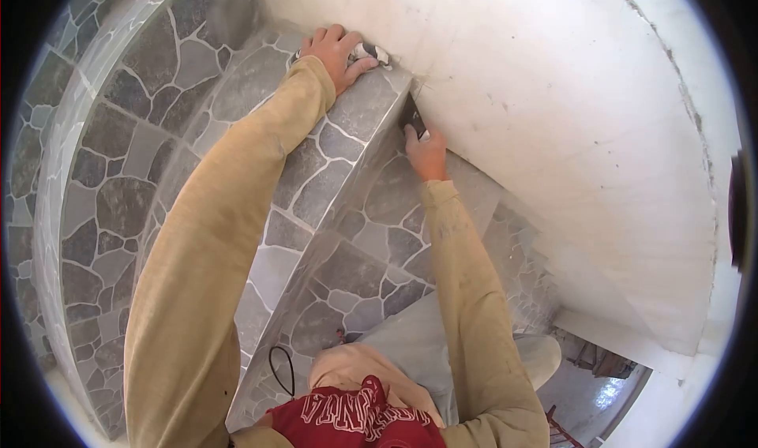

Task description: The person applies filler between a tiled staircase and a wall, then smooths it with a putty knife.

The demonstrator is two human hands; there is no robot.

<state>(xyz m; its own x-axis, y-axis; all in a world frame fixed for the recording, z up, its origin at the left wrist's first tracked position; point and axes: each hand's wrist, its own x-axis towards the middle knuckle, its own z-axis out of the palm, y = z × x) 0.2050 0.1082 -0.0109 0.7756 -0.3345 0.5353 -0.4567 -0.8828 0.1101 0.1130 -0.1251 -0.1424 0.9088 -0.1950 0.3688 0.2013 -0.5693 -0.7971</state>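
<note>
My left hand (335,57) is closed over a crumpled black-and-white cloth-like thing (371,53) on the upper stair tread (355,112), close to the white wall. Lower down, my right hand (427,152) grips a small dark flat piece (411,115). That piece sits in the corner where the step's riser (339,199) meets the wall. Its exact kind is hard to make out. Both arms reach forward in tan sleeves. The steps have a grey stone pattern with pale joint lines.
The white wall (553,116) runs along the right side of the stairs, with a long crack near its far edge. More patterned steps (118,140) rise at left. A thin black loop (282,371) hangs by the step edge. Lower right, an opening shows a floor below.
</note>
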